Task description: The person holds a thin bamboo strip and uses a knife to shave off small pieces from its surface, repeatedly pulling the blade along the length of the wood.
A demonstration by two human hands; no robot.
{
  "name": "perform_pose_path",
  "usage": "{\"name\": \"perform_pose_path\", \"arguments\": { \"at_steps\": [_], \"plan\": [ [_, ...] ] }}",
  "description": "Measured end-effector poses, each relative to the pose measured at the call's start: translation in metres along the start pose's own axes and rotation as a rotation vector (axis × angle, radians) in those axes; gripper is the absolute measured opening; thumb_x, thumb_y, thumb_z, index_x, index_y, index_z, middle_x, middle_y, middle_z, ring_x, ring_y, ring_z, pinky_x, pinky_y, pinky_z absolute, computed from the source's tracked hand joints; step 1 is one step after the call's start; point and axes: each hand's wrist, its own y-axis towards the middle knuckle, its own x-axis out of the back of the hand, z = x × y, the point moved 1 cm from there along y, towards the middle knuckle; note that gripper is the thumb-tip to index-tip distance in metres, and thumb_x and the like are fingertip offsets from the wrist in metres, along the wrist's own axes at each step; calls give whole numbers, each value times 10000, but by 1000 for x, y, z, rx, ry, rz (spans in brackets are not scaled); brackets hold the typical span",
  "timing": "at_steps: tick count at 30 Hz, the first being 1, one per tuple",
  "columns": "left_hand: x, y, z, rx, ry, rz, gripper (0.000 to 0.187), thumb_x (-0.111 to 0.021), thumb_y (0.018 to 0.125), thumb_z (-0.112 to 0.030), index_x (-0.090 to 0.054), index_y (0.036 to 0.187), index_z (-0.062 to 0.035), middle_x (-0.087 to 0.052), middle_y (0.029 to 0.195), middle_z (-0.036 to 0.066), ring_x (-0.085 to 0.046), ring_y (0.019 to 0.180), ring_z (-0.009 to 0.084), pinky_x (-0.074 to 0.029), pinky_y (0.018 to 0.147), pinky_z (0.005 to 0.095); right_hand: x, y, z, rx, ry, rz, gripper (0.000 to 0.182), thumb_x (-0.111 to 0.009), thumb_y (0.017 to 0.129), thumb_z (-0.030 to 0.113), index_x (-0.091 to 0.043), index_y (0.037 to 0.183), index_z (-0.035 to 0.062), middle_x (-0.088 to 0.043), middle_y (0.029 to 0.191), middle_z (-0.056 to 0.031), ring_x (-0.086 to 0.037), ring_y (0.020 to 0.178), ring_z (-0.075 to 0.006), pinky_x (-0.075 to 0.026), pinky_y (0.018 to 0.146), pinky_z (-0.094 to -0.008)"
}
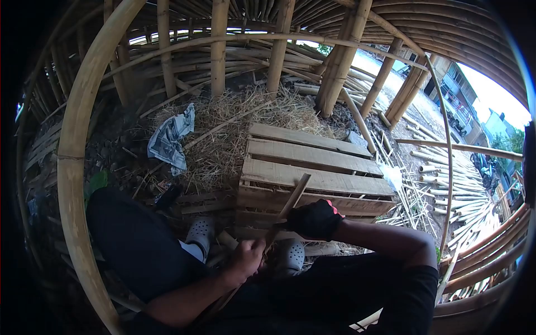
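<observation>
Seated person at lower centre, gloved right hand and bare left hand both gripping a bamboo strip, wooden pallet just beyond, crumpled newspaper upper left.

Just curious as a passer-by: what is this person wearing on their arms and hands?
The right hand wears a black glove with a small red patch near the knuckles. The left hand is bare. Both forearms are uncovered, with no sleeves showing on them.

Slanted bamboo strip, gripped low
</observation>
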Motion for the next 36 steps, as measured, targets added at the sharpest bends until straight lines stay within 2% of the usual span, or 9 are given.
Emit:
{"name": "perform_pose_path", "arguments": {
  "at_steps": [6, 8, 21, 23, 25, 27, 30, 35, 36],
  "plan": [
    [-1, 2, -2, -21, -13, -8, 417, -441, 988, -376, -575, 788, -36, -510, 550, 16, -454, 408, 86, -376, 386, 263, -1, 1, -10, 5, -47, -56, 369, -474, 935, 501, -674, 1003, 198, -664, 712, -39, -661, 593, -246, -496, 475, -372],
    [-2, 3, -4, -18, -21, -22, 416, -438, 989, -373, -573, 786, -35, -510, 552, 16, -451, 410, 85, -376, 386, 264, 0, 1, -13, 43, -22, -123, 259, -586, 869, 396, -651, 947, 157, -655, 714, -30, -650, 583, -243, -494, 475, -389],
    [-5, 6, -4, -67, -109, 13, 408, -447, 992, -372, -559, 768, -51, -488, 549, 0, -444, 427, 76, -379, 393, 249, -12, 4, -35, 122, -51, -255, 270, -603, 850, 422, -651, 872, 157, -640, 676, -24, -635, 559, -230, -494, 477, -368],
    [-3, 5, -2, -70, -134, 23, 412, -442, 991, -379, -561, 770, -53, -488, 548, -2, -442, 422, 76, -380, 391, 249, -5, 6, -40, -40, -112, -108, 352, -477, 929, 501, -671, 959, 209, -667, 723, -20, -657, 609, -240, -495, 480, -398],
    [2, -4, -6, 22, -81, 36, 406, -418, 992, -414, -558, 834, -67, -461, 543, -18, -415, 393, 65, -349, 374, 223, 11, 10, -67, -365, -186, -41, 285, -492, 936, 423, -671, 955, 202, -653, 727, -37, -652, 613, -241, -504, 502, -376],
    [7, -17, -2, 58, -132, 109, 389, -415, 991, -403, -560, 846, -73, -458, 547, -19, -404, 389, 61, -334, 370, 219, -35, -9, -162, -438, -378, -110, 334, -411, 976, 430, -673, 996, 223, -663, 785, -61, -666, 675, -254, -511, 537, -403],
    [13, -16, -7, 98, -202, 162, 359, -410, 989, -384, -562, 865, -83, -457, 556, -21, -392, 389, 53, -311, 366, 213, -23, -31, -168, -693, -302, -111, 318, -442, 966, 431, -665, 1010, 209, -653, 796, -71, -657, 685, -286, -506, 571, -433],
    [9, -9, -3, 71, -212, 69, 366, -450, 964, -365, -616, 846, -61, -510, 550, -10, -440, 387, 58, -336, 351, 212, 37, -14, -80, -631, 112, -287, 318, -521, 932, 430, -640, 1016, 148, -668, 781, -97, -667, 739, -326, -524, 641, -427],
    [9, -8, -1, 73, -203, 63, 366, -450, 964, -365, -616, 846, -61, -510, 550, -10, -440, 387, 58, -336, 351, 212, 35, -12, -65, -486, 146, -234, 317, -528, 929, 425, -636, 1040, 149, -672, 816, -103, -672, 734, -314, -527, 625, -430]
  ]
}}
